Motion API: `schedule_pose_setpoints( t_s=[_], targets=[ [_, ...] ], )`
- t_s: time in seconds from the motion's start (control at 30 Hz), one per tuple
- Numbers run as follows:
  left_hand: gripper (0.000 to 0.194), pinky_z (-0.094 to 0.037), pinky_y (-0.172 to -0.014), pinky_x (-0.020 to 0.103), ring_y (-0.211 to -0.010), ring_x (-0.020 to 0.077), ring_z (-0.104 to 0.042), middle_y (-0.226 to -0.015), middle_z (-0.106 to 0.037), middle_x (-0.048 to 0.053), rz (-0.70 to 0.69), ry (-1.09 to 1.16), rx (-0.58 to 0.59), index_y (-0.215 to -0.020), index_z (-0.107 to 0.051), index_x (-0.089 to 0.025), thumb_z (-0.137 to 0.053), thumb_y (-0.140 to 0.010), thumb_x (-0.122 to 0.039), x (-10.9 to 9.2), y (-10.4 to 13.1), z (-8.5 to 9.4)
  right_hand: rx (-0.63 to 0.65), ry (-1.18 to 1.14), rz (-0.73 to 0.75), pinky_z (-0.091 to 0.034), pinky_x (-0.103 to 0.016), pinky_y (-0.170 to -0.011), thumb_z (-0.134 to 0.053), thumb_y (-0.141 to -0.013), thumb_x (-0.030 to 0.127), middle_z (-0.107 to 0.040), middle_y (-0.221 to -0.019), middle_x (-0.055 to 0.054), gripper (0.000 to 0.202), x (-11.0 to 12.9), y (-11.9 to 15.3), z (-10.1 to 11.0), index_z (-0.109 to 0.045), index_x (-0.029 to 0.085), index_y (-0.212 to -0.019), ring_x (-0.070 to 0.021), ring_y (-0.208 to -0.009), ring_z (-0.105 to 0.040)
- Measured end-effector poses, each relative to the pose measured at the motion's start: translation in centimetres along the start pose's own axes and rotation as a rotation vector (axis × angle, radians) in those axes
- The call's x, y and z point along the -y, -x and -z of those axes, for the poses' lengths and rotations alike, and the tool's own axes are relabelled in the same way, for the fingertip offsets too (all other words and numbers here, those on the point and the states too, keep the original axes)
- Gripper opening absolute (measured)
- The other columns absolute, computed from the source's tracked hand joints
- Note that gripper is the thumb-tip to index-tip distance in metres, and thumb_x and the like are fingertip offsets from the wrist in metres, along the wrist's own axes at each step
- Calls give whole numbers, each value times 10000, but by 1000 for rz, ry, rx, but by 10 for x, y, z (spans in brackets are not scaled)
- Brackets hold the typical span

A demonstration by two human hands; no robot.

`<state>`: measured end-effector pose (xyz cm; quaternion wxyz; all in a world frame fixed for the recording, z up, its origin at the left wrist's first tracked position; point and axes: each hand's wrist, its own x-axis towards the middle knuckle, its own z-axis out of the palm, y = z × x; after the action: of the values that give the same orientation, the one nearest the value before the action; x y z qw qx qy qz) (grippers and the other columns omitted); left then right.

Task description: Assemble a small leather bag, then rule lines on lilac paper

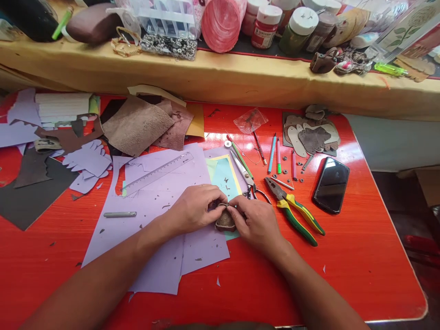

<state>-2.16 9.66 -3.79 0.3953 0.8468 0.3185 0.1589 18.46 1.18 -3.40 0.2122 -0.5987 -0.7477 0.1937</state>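
Note:
A small brown leather piece with a raised rim point(225, 222) is held between both hands near the middle of the red table. My left hand point(197, 208) pinches its upper left edge with thumb and fingers. On the other side, my right hand point(255, 221) grips the upper right edge, its fingertips close to the left ones. Under the hands are purple paper sheets point(158, 256) and a light blue sheet point(220, 176). Scissors point(244, 172) lie just beyond the right hand, and pliers with green and yellow handles point(296, 213) rest to its right.
A phone point(332, 185) and a pile of leather cutouts point(312, 133) are at the right. Pens, a ruler point(158, 173), a grey pen-like stick point(120, 214) and leather scraps point(137, 126) lie around. Jars point(264, 27) stand on a raised shelf behind.

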Motion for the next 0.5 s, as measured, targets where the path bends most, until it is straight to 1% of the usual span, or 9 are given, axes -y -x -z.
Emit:
schedule_pose_setpoints(
  t_s=[0.17, 0.3, 0.37, 0.5],
  targets=[
    [80, -455, -678, 282, -739, 149, -618, -840, -701, -6, 21, 81, -24, -980, -726, -218, -646, -978, -218, 3, 0, 1, -71, -45, -31, -293, -284, -569, -604, -1031, 285, -622, -576, 37, 169, 2, -2, -2, -685, 209, -904, -154, -508, -533],
    [96, -502, -772, 310, -856, 180, -666, -935, -747, 20, -45, 65, -19, -1047, -737, -222, -653, -1002, -237, 5, 2, 2, -106, -96, -18, -320, -268, -568, -608, -1037, 305, -615, -575, 42, 176, 1, -1, -2, -697, 209, -920, -143, -500, -522],
    [82, -506, -789, 318, -875, 188, -673, -933, -755, 21, -72, 42, -30, -1024, -734, -221, -655, -1007, -238, 5, 2, 2, -116, -116, -10, -330, -264, -570, -608, -1043, 309, -620, -579, 40, 183, 1, 0, -2, -704, 207, -926, -142, -506, -529],
    [59, -497, -742, 298, -825, 174, -661, -894, -745, 15, -60, 33, -48, -966, -720, -218, -666, -987, -210, 4, 2, 2, -105, -140, 7, -349, -263, -589, -612, -1043, 301, -656, -611, 27, 169, 0, 1, 0, -718, 200, -959, -149, -534, -566]
  ],
)
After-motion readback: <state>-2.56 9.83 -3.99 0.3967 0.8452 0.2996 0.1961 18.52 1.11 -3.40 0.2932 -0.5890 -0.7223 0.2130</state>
